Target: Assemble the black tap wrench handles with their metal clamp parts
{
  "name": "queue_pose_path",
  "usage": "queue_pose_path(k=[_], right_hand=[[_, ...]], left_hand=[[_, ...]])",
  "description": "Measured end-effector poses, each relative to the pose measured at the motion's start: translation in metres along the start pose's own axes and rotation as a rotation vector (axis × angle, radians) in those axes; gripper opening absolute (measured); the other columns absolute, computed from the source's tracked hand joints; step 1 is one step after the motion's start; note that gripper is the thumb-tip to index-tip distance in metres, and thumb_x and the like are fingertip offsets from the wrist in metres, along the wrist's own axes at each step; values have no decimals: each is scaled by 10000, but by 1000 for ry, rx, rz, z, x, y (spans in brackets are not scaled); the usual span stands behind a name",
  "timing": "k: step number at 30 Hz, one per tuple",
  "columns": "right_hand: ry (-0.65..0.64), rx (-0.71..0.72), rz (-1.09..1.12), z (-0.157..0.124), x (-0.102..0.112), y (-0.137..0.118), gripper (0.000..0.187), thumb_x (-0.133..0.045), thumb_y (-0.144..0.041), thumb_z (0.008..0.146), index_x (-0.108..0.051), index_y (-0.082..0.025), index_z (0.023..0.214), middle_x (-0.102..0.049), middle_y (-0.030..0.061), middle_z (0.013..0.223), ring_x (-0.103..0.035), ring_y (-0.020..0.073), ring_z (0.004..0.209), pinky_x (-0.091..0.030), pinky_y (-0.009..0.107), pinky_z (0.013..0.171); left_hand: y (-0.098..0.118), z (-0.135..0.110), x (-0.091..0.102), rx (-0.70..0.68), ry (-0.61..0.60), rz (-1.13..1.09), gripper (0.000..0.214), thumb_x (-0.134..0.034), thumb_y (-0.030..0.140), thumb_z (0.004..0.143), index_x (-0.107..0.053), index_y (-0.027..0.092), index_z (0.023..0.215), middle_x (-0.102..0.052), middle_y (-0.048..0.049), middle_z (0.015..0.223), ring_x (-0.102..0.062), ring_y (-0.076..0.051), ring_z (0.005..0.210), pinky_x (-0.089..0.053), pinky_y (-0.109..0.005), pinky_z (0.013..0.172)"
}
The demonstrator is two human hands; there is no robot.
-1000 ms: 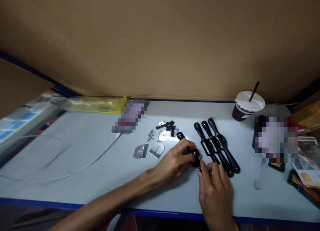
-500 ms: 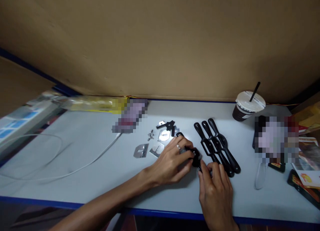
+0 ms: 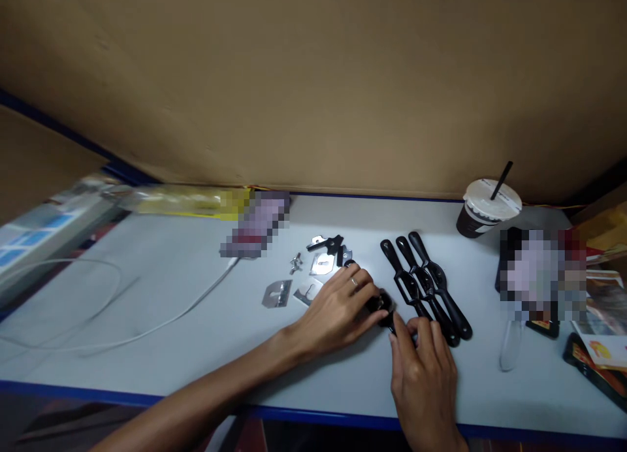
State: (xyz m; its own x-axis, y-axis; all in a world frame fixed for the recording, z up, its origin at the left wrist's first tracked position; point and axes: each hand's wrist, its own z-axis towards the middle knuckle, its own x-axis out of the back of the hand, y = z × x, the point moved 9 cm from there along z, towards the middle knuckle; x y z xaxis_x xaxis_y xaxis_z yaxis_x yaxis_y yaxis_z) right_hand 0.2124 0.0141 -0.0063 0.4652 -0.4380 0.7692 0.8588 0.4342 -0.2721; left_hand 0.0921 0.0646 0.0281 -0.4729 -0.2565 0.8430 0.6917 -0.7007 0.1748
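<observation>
Both hands are closed on a black spokeshave body (image 3: 381, 302), which lies on the table with much of it hidden beneath my fingers. My left hand (image 3: 340, 305), with a ring on it, wraps over its far handle and reaches the middle. My right hand (image 3: 424, 367) pinches the near handle. Just right of it lie three more black spokeshave bodies (image 3: 425, 285) side by side. Left of my left hand are a flat metal blade (image 3: 277, 294), further blades (image 3: 322, 264), dark cap pieces (image 3: 333, 244) and a small pile of screws (image 3: 296, 263).
A lidded cup (image 3: 484, 210) with a black straw stands at the back right. A white cable (image 3: 191, 318) runs across the left of the table to a blurred phone-like object (image 3: 257, 223). Packets (image 3: 605, 328) and a yellow package (image 3: 191, 202) lie near the edges.
The fingers of my left hand have shifted slightly on the spokeshave body, uncovering a little more of its middle. My right hand stays at the near handle.
</observation>
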Motion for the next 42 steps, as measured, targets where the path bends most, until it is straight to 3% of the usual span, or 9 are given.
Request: queue_pose_path(k=[5, 11, 16, 22, 27, 33, 37, 39, 42], right_hand=[[9, -3, 0, 0, 1, 0, 281, -456, -156, 1034, -655, -158, 1231, -617, 78, 882, -543, 216, 824, -443, 346, 704], [-11, -1, 6, -2, -1, 0, 281, -480, -157, 1024, -658, -152, 1241, -618, 80, 886, -548, 216, 827, -454, 351, 707], [1, -2, 10, -2, 0, 1, 285, -475, -131, 1016, -653, -150, 1239, -613, 72, 873, -551, 216, 823, -464, 359, 705], [-7, 13, 4, -1, 0, 0, 290, -477, -128, 1019, -633, -158, 1261, -605, 68, 878, -542, 214, 825, -452, 354, 700], [22, 47, 16, 0, 0, 1, 267, -452, -183, 1042, -651, -161, 1218, -592, 72, 862, -521, 223, 809, -444, 368, 707], [37, 4, 18, -5, -2, 1, 299, -445, -175, 1032, -662, -200, 1236, -629, 95, 905, -541, 241, 846, -460, 386, 721], [78, -20, 122, -3, 20, 7, 302, -503, -162, 1000, -644, -187, 1266, -658, 109, 988, -593, 224, 881, -506, 370, 742], [172, -36, 170, 1, 43, 23, 267, -521, -136, 983, -644, -193, 1212, -665, 104, 1031, -613, 216, 922, -525, 362, 781], [310, -100, 49, -1, 77, 60, 178, -553, -97, 955, -620, -202, 1083, -675, 106, 1146, -609, 221, 1068, -521, 369, 879]], left_hand=[[12, -2, -4, -134, -64, -122, 272, -474, -4, 878, -659, 178, 960, -638, -93, 1062, -538, -206, 949, -483, -328, 782], [-1, -1, 0, 4, 0, 25, 120, -572, 252, 972, -628, 147, 970, -625, -81, 901, -504, -215, 838, -489, -357, 731], [10, -3, -7, -128, -86, -70, 251, -503, 32, 877, -677, 179, 984, -649, -98, 1041, -543, -219, 941, -485, -343, 776], [-1, -2, -6, 1, -20, -49, 108, -548, 206, 988, -627, 145, 1029, -643, -75, 921, -534, -202, 853, -495, -335, 759], [12, -6, -13, -158, -81, -98, 204, -507, 45, 892, -663, 165, 950, -657, -94, 1050, -552, -213, 950, -490, -341, 794], [7, -5, -3, -88, 7, -6, 119, -563, 227, 979, -653, 158, 1015, -662, -79, 955, -572, -215, 891, -523, -348, 770], [12, -7, -2, -116, 34, -60, 190, -517, 104, 959, -663, 189, 1047, -682, -55, 919, -602, -195, 845, -540, -346, 790], [6, -12, -4, -120, 62, -88, 278, -522, 82, 931, -678, 222, 1114, -709, -50, 970, -630, -202, 872, -554, -346, 800], [-6, -24, -12, -159, 97, -94, 392, -504, 110, 919, -680, 275, 1228, -725, -50, 1030, -668, -242, 955, -577, -384, 828]])
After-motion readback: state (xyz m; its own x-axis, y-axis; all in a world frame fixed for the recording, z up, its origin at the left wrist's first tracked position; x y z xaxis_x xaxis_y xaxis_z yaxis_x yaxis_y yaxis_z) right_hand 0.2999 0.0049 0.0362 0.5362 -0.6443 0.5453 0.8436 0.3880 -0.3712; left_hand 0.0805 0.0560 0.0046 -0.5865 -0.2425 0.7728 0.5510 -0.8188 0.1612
